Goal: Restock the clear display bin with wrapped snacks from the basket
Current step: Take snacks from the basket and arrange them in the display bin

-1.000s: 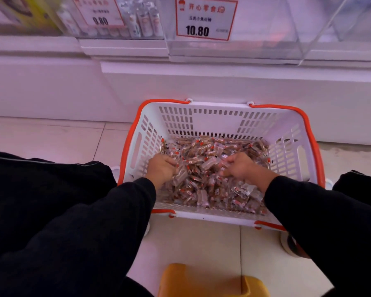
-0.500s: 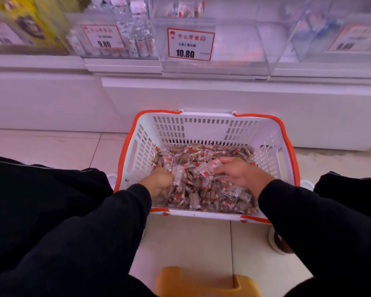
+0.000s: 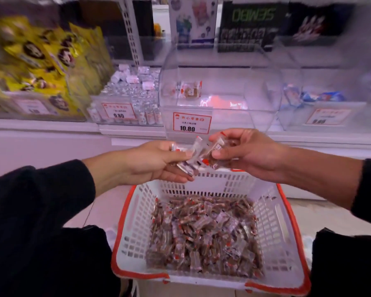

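A store shelf (image 3: 51,127) runs across in front of me. On it, yellow snack bags (image 3: 36,61) fill the left, a bin of small white-wrapped pieces (image 3: 131,93) sits beside them behind a 9.80 price tag (image 3: 118,111), and blue and white packets (image 3: 313,96) lie to the right. Dark boxes (image 3: 251,24) stand on the shelf above, blurred.

Between these stands the clear display bin (image 3: 221,86), nearly bare, with a few packets at its back left and a 10.80 price label (image 3: 192,124) on its front lip.

My left hand (image 3: 159,161) grips a bunch of wrapped snacks (image 3: 189,159), their long axes slanting up and to the right. My right hand (image 3: 248,153) pinches more snacks between thumb and fingers. The 2 hands almost meet, just below the label and above the far rim of the basket (image 3: 137,221).

The white, orange-rimmed basket sits on the tiled floor (image 3: 90,213), a layer of the same snacks (image 3: 204,236) lying every way in its bottom. How many pieces each hand holds is hard to make out.
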Available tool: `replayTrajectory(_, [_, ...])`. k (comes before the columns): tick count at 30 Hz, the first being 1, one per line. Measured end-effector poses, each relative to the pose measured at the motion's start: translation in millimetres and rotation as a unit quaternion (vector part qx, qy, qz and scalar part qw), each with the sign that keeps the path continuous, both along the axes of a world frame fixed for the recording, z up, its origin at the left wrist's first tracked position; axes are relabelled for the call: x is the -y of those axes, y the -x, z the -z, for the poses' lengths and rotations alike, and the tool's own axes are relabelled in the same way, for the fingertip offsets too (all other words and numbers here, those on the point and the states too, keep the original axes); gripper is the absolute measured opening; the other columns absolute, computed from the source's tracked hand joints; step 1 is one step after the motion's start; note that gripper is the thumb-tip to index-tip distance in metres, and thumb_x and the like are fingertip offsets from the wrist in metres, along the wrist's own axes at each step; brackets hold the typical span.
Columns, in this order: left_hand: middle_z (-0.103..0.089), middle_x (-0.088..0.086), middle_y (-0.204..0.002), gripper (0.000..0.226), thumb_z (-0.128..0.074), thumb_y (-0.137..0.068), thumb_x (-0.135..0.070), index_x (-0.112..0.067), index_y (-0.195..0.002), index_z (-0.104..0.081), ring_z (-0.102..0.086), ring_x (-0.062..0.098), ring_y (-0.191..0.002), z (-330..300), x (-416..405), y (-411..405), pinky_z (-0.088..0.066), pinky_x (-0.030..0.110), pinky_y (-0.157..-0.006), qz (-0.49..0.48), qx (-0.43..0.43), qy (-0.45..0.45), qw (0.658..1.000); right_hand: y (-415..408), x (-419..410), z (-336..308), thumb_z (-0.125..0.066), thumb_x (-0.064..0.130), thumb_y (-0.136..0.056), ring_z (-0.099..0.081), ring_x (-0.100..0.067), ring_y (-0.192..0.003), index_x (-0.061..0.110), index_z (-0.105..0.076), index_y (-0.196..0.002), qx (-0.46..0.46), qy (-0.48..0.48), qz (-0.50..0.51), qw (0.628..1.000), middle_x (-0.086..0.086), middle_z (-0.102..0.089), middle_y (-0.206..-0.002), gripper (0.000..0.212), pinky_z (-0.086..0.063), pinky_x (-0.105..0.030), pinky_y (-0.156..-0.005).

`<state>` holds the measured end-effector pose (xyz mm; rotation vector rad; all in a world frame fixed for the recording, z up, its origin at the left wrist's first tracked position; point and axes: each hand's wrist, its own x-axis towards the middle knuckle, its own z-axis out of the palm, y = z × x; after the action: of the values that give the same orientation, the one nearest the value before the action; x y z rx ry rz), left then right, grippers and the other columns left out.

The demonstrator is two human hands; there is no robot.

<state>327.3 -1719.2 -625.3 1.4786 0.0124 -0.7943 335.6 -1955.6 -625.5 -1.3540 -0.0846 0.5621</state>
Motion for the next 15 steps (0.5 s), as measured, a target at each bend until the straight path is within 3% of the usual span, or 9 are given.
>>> replayTrajectory(6, [-0.070, 0.026, -0.114, 0.035, -0.053, -0.096, -0.021, -0.003, -0.126, -0.057, -0.072, 0.037, -0.100, -19, 28, 14, -0.061, 0.035, -0.074, 0.001, -0.049, 0.128, 0.991, 20, 5, -18, -0.070, -0.008, -0.069, -0.069, -0.021, -0.084, 0.008, -0.067, -0.098, 0.103, -0.069, 0.000, 0.992, -0.012, -0.071, -0.091, 0.033, -0.056, -0.024, -0.076])
replayTrajectory(11, [-0.070, 0.023, -0.114, 0.051, -0.055, -0.087, -0.022, -0.003, -0.135, -0.050, -0.073, 0.033, -0.081, -33, 29, -2, -0.060, 0.033, -0.066, -0.007, -0.023, 0.165, 0.986, 8, 2, -39, -0.065, -0.015, -0.081, -0.064, -0.019, -0.090, 0.010, -0.063, -0.112, 0.257, 0.013, 0.010, 0.966, -0.008, -0.064, -0.102, 0.040, -0.053, -0.029, -0.080])
replayTrajectory(15, [-0.071, 0.019, -0.105, 0.037, -0.048, -0.090, -0.016, -0.006, -0.123, -0.059, -0.071, 0.032, -0.084, -37, 32, -8, -0.061, 0.041, -0.074, 0.006, -0.015, 0.176, 0.984, 6, 3, -49, -0.061, -0.020, -0.082, -0.060, -0.020, -0.081, 0.005, -0.057, -0.124, 0.295, 0.039, -0.008, 0.955, -0.006, -0.057, -0.099, 0.049, -0.053, -0.034, -0.074])
